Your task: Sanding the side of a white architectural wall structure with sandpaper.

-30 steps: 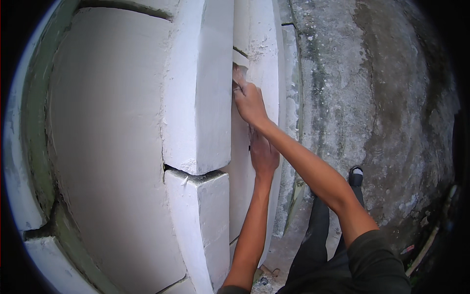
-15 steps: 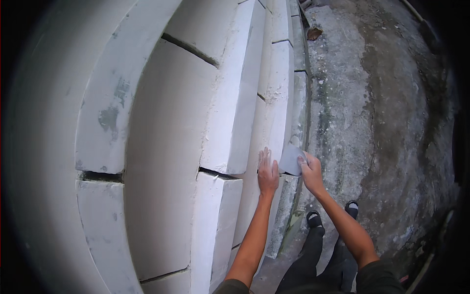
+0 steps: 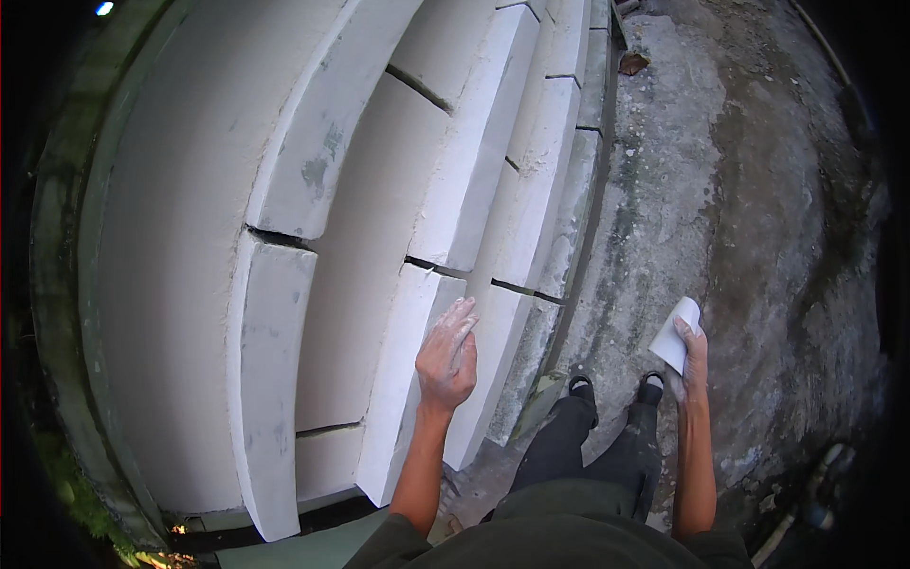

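Over the whitened ledge (image 3: 393, 365) nearest it, my left hand (image 3: 445, 360) is raised with its fingers extended and white dust on them. It holds nothing; whether it touches the ledge I cannot tell. Out to the right, above the concrete ground, my right hand (image 3: 694, 346) grips a curled sheet of sandpaper (image 3: 675, 337). The sheet's pale side faces up, and the thumb lies across its edge. Dark gaps (image 3: 434, 269) split the ledges into blocks. The lower ledge (image 3: 498, 341) runs between my left hand and my feet.
Grey-patched upper ledges (image 3: 270, 332) rise in steps on the left. Rough, stained concrete (image 3: 758, 237) stretches along the right. My sandalled feet (image 3: 583, 387) stand near the lowest ledge. A brown dry leaf (image 3: 633, 64) lies far off, and a pipe (image 3: 806, 512) is at lower right.
Both hands have left the lower ledge. My left hand has moved left and up; my right hand has swung right with the sandpaper, now curled. The view has shifted too.
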`<state>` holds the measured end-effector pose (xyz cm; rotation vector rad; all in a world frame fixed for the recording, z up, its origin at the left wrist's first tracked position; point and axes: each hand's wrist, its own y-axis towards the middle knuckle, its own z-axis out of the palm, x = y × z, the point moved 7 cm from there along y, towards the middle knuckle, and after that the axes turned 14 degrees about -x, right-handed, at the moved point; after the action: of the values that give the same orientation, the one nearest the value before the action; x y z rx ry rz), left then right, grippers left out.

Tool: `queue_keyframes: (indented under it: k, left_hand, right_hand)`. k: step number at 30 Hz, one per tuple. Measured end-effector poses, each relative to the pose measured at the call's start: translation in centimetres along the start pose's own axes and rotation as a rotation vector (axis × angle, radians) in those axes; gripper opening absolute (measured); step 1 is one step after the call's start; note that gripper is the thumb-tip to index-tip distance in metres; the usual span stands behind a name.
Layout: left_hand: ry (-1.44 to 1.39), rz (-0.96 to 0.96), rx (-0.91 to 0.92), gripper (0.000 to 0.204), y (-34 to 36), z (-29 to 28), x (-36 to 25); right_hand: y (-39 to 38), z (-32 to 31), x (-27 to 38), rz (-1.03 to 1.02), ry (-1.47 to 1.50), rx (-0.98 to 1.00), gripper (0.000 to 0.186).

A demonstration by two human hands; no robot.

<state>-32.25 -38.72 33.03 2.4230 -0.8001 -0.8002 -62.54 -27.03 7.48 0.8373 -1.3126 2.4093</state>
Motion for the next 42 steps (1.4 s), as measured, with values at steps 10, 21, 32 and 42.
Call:
queue_keyframes:
  k: [10, 21, 32, 42]
  left_hand:
    - [0.172, -0.07, 0.244, 0.071, 5.2, 2.6, 8.0]
    - [0.17, -0.388, 0.284, 0.063, 4.6, 3.3, 10.3]
    - [0.286, -0.048, 0.182, 0.06, 6.2, 4.1, 7.7]
    - [0.212, -0.299, 0.347, 0.073, 5.2, 4.1, 9.5]
  right_hand:
    - [-9.7, 29.8, 4.8, -0.398, 0.019, 0.729, 0.025]
    - [-13.2, 47.7, 2.6, -1.255, 0.022, 0.739, 0.045]
    - [-8.3, 51.7, 4.5, -1.346, -0.13, 0.34, 0.054]
    - [-10.3, 52.1, 3.9, -1.397, -0.089, 0.37, 0.058]
